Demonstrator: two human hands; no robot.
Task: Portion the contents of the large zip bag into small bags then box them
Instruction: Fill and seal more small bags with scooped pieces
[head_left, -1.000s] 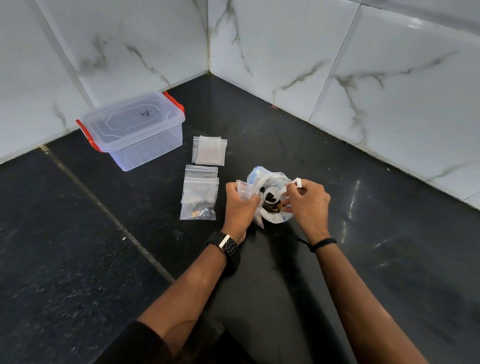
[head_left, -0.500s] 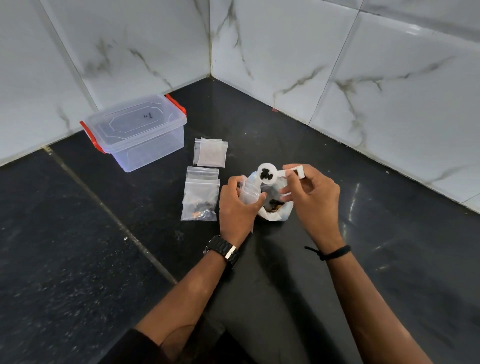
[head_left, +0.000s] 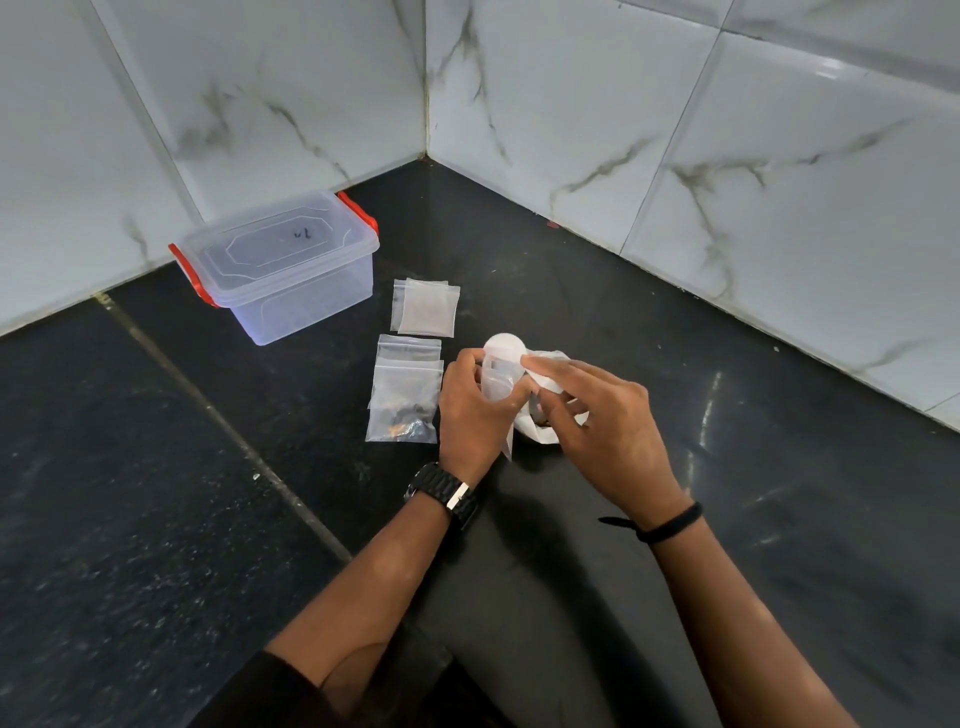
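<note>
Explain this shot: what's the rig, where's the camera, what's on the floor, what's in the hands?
There is no machine: a person works with bare hands, filmed by one wide-angle camera worn on the head, looking forward and down.

On the dark surface, in a corner of marble-look walls, stand a clear lidded box with red clips, a few empty small bags and filled small bags holding dark bits.

The left hand grips a small clear bag by its mouth. The right hand holds a white scoop, tipped over that bag. Behind both sits the large zip bag, mostly hidden.
</note>
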